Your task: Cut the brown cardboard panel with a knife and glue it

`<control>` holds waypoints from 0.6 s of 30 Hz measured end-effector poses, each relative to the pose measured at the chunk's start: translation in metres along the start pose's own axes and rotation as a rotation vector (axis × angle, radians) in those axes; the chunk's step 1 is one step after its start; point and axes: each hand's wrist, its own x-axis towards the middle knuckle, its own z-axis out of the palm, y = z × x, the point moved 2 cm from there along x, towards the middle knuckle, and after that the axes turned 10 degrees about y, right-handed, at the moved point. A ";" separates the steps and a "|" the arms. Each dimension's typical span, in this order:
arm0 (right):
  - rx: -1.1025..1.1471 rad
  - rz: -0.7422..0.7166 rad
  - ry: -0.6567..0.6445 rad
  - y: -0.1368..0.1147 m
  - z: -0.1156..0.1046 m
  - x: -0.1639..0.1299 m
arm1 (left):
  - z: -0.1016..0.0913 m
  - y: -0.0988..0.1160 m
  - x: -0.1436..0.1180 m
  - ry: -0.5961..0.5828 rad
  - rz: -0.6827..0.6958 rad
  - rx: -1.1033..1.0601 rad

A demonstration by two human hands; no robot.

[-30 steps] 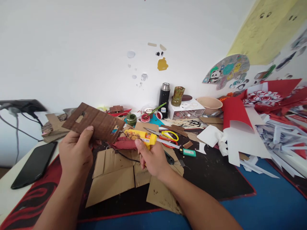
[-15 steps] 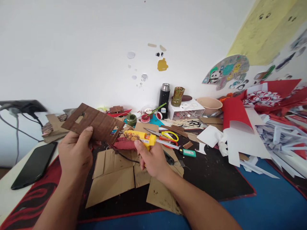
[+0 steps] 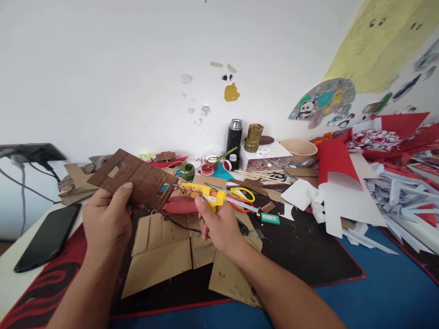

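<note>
My left hand (image 3: 109, 219) grips a brown wood-grained panel (image 3: 135, 176) by its lower edge, thumb on its face. The panel is tilted and has a cut-out near its upper left and another near its right edge. My right hand (image 3: 217, 224) is closed around a yellow hot glue gun (image 3: 202, 193), stained brown toward the front. The gun's nozzle is close to the panel's right edge; whether they touch I cannot tell. A glue stick (image 3: 242, 203) sticks out of its back. Beneath both hands lies a folded cardboard sheet (image 3: 161, 260) on a black mat (image 3: 291, 256).
Scissors (image 3: 248, 193) with yellow handles and a green lighter (image 3: 269, 218) lie right of the gun. Open paint jars (image 3: 187, 171), a black thermos (image 3: 234, 139) and a white box (image 3: 265, 155) stand behind. A phone (image 3: 48, 236) lies left; paper scraps (image 3: 399, 194) heap at right.
The glue gun has shifted slightly to the right with my right hand. My left hand and the panel stay nearly in place.
</note>
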 end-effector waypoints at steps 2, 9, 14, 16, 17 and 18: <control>0.002 0.001 0.000 -0.001 0.000 0.000 | 0.001 0.002 -0.001 0.024 -0.042 -0.032; -0.002 -0.027 -0.027 0.000 0.001 -0.002 | 0.006 0.010 -0.003 0.082 -0.109 -0.099; -0.024 -0.038 -0.058 0.004 0.003 -0.004 | 0.006 0.008 -0.003 0.105 -0.118 -0.114; -0.034 -0.036 -0.069 0.007 0.003 -0.004 | 0.005 0.008 -0.002 0.111 -0.120 -0.114; -0.035 -0.035 -0.073 0.008 0.003 -0.004 | 0.005 0.008 -0.002 0.113 -0.121 -0.113; -0.033 -0.034 -0.075 0.008 0.003 -0.003 | 0.005 0.008 -0.002 0.112 -0.122 -0.113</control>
